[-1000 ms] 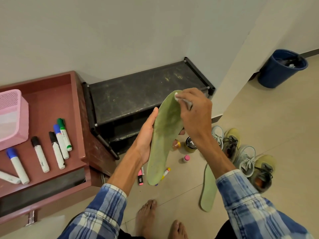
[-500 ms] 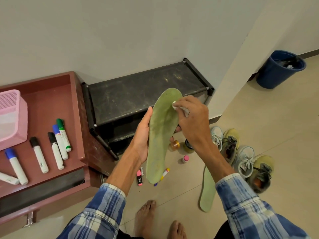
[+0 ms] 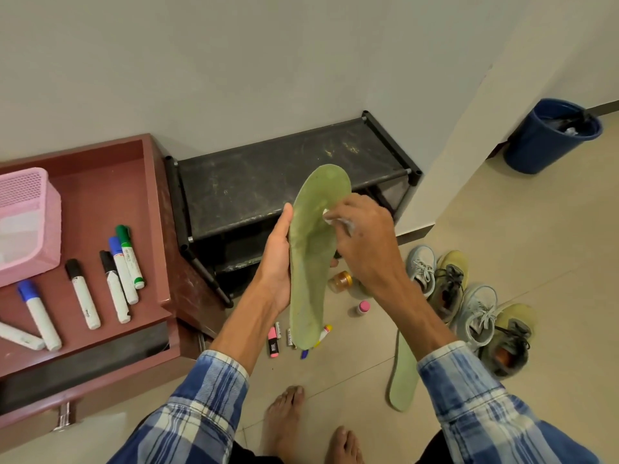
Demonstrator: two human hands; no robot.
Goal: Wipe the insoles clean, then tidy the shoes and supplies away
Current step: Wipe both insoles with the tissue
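At centre: green insole upright, wide end up. left hand grasping its left edge, fingers wrapped behind. right hand pinching white wipe against insole's upper half. 2nd insole flat on floor at 5 o'clock of held one. 4 sneakers in row on floor, 3 to 4 o'clock. amber jar, pink-capped bottle, pink highlighter on floor below hands. black shoe rack at 12 o'clock by wall. maroon table at 9 o'clock, carrying markers, pink basket. blue bin at 2 o'clock.
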